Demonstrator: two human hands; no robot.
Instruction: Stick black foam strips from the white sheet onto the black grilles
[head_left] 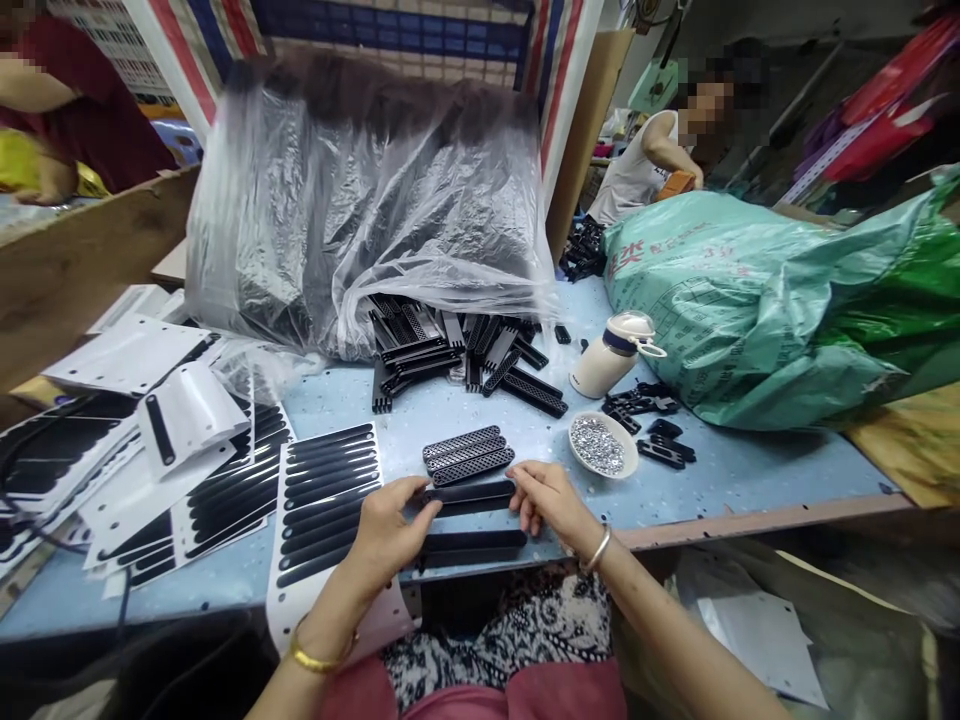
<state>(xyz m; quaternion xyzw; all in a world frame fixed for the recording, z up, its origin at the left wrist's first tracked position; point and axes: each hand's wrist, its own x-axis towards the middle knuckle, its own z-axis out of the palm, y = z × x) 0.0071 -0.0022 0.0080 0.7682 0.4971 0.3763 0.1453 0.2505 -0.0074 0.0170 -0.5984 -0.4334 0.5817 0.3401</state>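
Head view: slim, smooth black strip [471, 497] between left hand [394, 520], right hand [553, 502].

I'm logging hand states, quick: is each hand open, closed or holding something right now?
Left hand: fingers closed on the left end of a black strip.
Right hand: fingers at its right end; grip cannot be told.

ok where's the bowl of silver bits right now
In the head view, the bowl sits right of centre on the blue table, just on the near side of the bottle and beyond the right hand.
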